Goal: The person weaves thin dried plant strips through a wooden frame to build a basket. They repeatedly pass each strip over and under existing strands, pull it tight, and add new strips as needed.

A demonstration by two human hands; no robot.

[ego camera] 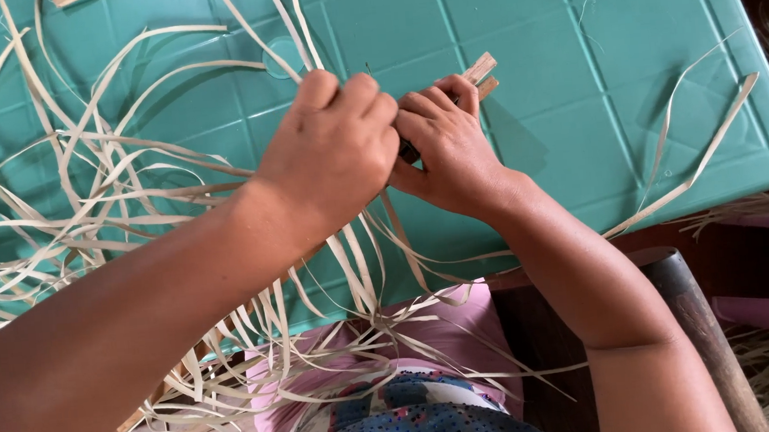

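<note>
both fists, left hand [334,151] and right hand [448,147], tight around pale strips [82,203] over teal table [574,64]

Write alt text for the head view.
Two hands, left hand and right hand, meet over a teal table, gripping pale strips and a small wooden piece. Loose strips spread left and hang over the table's near edge.

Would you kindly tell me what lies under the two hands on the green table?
Pale strips run under the left hand; a wooden piece pokes out beyond the right hand. Its remainder is covered.
</note>
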